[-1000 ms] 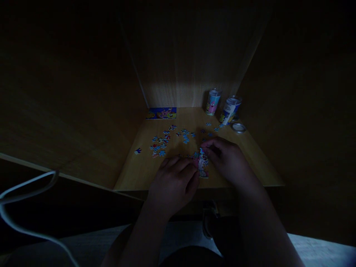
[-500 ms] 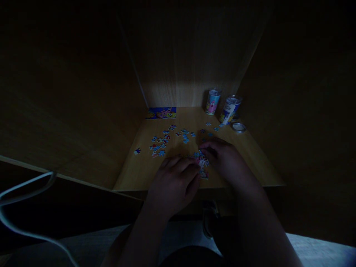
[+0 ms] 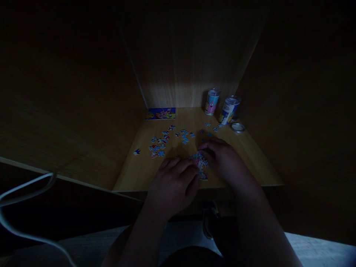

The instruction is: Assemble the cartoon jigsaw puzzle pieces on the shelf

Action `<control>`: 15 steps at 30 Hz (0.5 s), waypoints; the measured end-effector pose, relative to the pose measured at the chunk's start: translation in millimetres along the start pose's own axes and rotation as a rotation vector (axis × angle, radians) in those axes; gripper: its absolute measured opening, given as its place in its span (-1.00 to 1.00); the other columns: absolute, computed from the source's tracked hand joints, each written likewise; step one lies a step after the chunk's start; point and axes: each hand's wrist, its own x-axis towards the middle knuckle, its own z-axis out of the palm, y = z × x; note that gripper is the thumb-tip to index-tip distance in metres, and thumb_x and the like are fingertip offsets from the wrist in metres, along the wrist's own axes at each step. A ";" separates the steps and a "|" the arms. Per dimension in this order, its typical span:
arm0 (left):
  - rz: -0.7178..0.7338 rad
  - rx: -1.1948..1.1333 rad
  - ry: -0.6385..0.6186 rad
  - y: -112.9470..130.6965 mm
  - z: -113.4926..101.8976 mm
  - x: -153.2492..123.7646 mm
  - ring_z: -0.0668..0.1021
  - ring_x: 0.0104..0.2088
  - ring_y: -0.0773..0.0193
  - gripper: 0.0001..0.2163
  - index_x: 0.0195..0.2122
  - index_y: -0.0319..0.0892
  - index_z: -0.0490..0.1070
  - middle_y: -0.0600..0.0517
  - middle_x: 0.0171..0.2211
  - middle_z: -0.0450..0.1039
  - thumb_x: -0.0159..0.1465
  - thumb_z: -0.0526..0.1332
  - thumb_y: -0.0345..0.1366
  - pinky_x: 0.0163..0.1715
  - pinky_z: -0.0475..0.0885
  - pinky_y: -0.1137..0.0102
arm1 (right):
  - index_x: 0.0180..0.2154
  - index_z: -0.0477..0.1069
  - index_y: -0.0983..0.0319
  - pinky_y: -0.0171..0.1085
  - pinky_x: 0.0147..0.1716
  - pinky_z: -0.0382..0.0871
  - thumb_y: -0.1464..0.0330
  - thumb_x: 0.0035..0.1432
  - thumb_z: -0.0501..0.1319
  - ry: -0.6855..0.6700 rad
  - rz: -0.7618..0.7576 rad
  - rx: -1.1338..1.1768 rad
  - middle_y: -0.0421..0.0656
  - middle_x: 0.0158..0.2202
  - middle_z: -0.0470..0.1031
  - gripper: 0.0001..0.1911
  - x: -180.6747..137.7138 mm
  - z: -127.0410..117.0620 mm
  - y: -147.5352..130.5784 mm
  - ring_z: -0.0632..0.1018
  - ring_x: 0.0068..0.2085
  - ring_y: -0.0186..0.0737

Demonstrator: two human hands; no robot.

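Observation:
A small joined cluster of puzzle pieces lies near the front edge of a wooden desk. My left hand rests beside it on the left, fingers curled down onto the desk and touching the cluster's edge. My right hand is on the cluster's right side, its fingertips pinched together at the upper pieces. The light is very dim, so what the fingertips hold is unclear. Several loose blue and red pieces lie scattered further back.
A picture card lies at the back left of the desk. Two small printed cans stand at the back right, with a round lid beside them. Wooden walls enclose the desk. A white cable hangs at the left.
My right hand has slid a little left and back over the cluster's top. My left hand has barely moved.

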 end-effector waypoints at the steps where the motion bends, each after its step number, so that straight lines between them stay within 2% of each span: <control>1: -0.001 0.002 0.000 -0.1 0.2 0.0 0.63 0.02 0.02 -0.87 0.01 -0.07 0.59 -0.01 0.04 0.68 0.51 0.26 -0.32 0.10 0.51 -0.02 | -0.17 0.64 0.15 -0.10 -0.03 0.51 0.57 0.34 0.35 -0.004 0.000 -0.004 -0.12 -0.14 0.69 -0.80 0.1 -0.2 -0.1 0.67 -0.08 -0.05; 9: 0.007 0.027 0.028 -0.6 1.8 -1.4 0.61 0.06 0.00 -0.82 0.07 -0.10 0.57 -0.04 0.12 0.65 0.52 0.24 -0.31 0.12 0.49 -0.03 | -0.14 0.63 0.16 -0.10 0.01 0.50 0.52 0.41 0.32 0.002 -0.008 -0.030 -0.09 -0.10 0.68 -0.84 0.6 0.6 0.5 0.65 -0.06 -0.05; 15: 0.006 0.026 0.006 -0.9 1.6 -1.2 0.62 0.07 0.00 -0.83 0.07 -0.11 0.57 -0.03 0.09 0.66 0.51 0.25 -0.30 0.13 0.49 -0.01 | -0.13 0.60 0.17 -0.12 -0.04 0.50 0.49 0.40 0.34 0.008 -0.020 -0.013 -0.10 -0.14 0.65 -0.89 -0.1 -0.3 -4.2 0.65 -0.08 -0.06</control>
